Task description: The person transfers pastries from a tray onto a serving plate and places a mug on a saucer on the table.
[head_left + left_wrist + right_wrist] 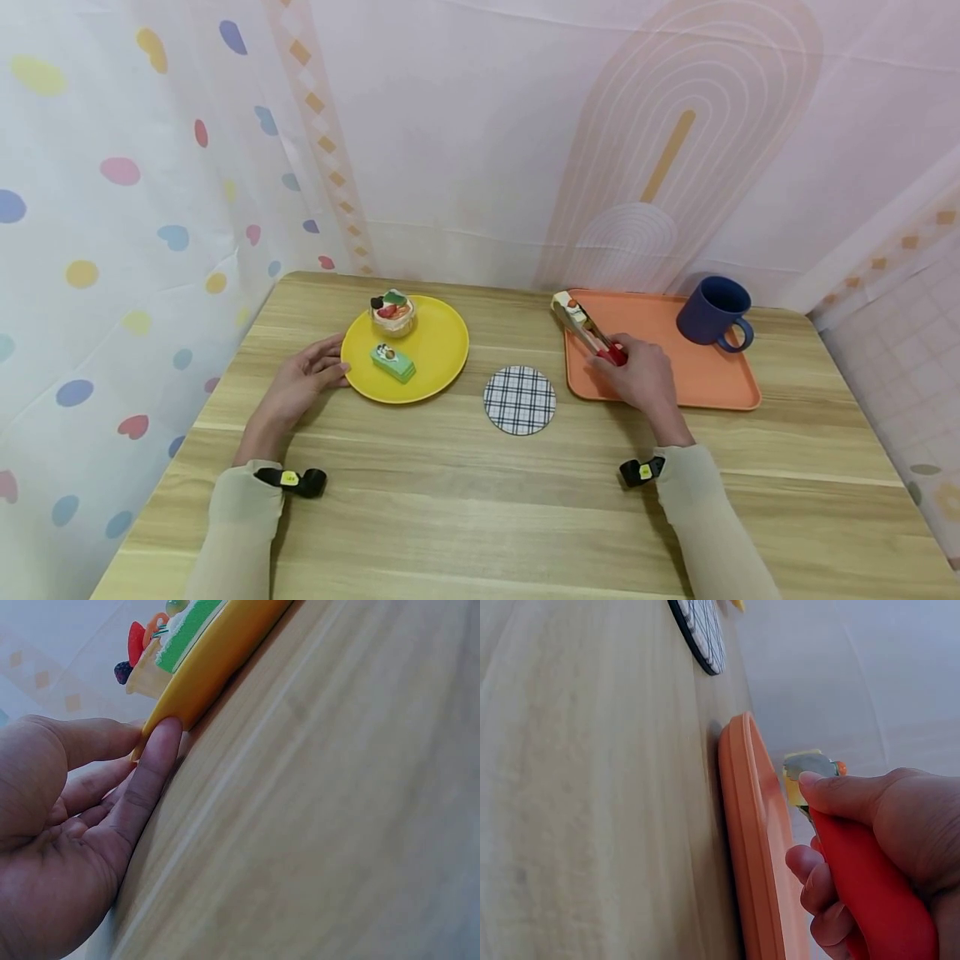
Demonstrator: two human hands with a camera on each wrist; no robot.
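My right hand (641,375) grips red-handled tongs (616,355) holding a cake slice (570,307) at the orange tray's (633,312) far-left corner; my left hand (300,385) pinches the yellow plate (444,343). Seemingly mid-transfer, I likely need a steady squeeze next.

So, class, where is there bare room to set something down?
Widest: the table between the sleeves, nearer than the checked coaster. Then the right of the yellow plate. Crowded: the plate's left, with tart and green cake, and the left of the orange tray, under tongs and right hand.
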